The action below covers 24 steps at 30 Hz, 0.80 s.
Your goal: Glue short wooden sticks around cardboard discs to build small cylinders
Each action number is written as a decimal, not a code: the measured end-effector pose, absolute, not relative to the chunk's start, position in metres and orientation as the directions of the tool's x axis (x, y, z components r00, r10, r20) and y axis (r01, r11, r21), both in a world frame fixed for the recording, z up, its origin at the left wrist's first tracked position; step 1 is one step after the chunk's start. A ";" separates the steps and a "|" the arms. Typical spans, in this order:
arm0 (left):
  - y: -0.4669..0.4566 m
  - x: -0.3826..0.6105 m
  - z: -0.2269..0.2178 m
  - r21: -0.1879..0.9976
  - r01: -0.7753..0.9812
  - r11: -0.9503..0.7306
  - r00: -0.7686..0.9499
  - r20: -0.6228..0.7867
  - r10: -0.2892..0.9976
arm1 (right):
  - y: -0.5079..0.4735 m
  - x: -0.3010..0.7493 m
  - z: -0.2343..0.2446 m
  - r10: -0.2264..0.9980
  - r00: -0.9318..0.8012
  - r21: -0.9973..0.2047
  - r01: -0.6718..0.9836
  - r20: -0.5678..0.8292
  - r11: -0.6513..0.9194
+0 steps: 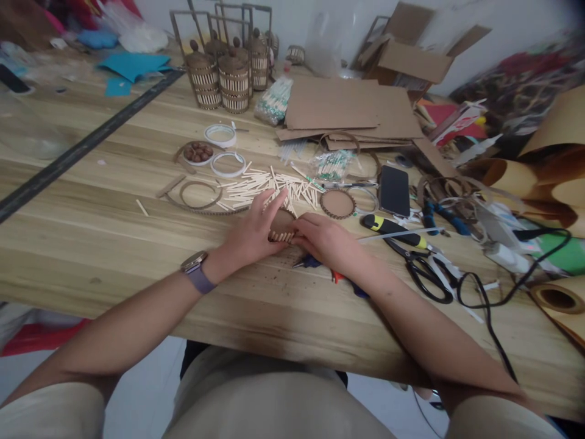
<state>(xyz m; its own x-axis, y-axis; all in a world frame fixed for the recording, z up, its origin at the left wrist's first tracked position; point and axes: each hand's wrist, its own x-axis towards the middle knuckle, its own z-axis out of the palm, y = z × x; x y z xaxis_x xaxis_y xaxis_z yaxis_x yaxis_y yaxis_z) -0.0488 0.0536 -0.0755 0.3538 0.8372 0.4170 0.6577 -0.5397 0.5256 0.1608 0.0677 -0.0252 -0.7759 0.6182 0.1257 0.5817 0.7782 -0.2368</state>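
Between my hands, low over the table, is a small round cardboard piece [282,236] with short pale sticks standing side by side along its near edge. My left hand [251,235] is curved round its left side, thumb at the near edge and the other fingers raised over the far side. My right hand [322,236] is closed at the right rim, fingertips pressed together; whatever is between them is hidden. Just beyond lies a loose pile of pale sticks [256,188]. A cardboard disc with a dark braided rim [338,203] lies to the right of the pile.
A glue gun [311,261] lies partly under my right forearm. To the right are a utility knife [393,230], black-handled scissors [427,277] and a phone [395,191]. Tape rolls [228,164] and a dish of brown beads [198,152] sit left. Several small lanterns [235,82] stand behind.
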 end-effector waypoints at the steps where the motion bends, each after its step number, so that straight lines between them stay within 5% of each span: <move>1: 0.053 -0.049 -0.075 0.524 0.656 -0.543 0.357 0.418 0.836 | 0.067 0.163 -0.020 0.632 -0.764 -0.249 0.592 0.130 0.767; 5: 0.052 -0.053 -0.074 0.532 0.654 -0.538 0.372 0.393 0.841 | 0.062 0.179 0.002 0.724 -0.676 -0.248 0.683 0.141 0.687; 12: 0.050 -0.049 -0.071 0.549 0.674 -0.495 0.300 0.409 0.862 | 0.041 0.228 0.013 0.898 -0.430 -0.152 0.898 -0.095 0.414; 18: 0.044 -0.037 -0.066 0.523 0.734 -0.433 0.250 0.384 0.889 | 0.034 0.235 -0.003 0.845 -0.363 -0.275 0.923 -0.392 0.268; 24: 0.043 -0.038 -0.067 0.513 0.734 -0.444 0.260 0.392 0.883 | 0.034 0.233 -0.002 0.850 -0.376 -0.324 0.909 -0.369 0.261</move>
